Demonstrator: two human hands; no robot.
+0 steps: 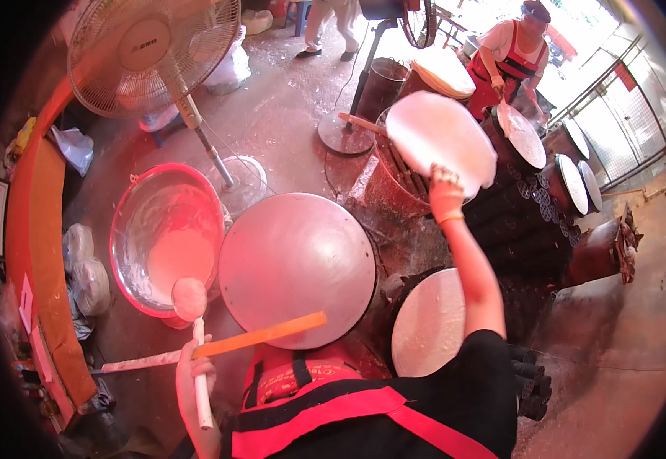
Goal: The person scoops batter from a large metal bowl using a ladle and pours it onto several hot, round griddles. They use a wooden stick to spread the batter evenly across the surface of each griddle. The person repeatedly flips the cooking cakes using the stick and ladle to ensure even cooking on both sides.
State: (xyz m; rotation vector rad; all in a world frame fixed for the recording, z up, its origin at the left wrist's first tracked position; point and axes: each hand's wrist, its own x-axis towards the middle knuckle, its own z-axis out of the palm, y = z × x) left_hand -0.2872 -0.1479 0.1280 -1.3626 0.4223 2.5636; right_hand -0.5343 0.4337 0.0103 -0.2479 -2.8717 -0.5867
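My left hand point(190, 367) grips a ladle point(189, 299) together with a flat orange stick point(270, 333). The ladle's bowl, coated in batter, is over the near rim of a red-edged metal basin point(119, 246) holding pale batter point(181, 261). To the right of the basin is a bare round griddle point(298, 258), with the stick's tip above its near part. Reaching far out, my right hand point(446, 195) pinches the near edge of a thin white round flatbread point(442, 135). That sheet hangs over a large tub point(390, 192), hiding part of it. My right arm partly covers a pale-topped griddle point(428, 327).
A standing fan point(155, 57) is behind the basin; another fan's round base point(341, 135) stands farther off. At back right, a co-worker point(508, 66) in a red apron works at several round griddles point(571, 183). Dark cylindrical briquettes point(531, 378) lie low right. Flatbreads point(445, 72) are stacked behind.
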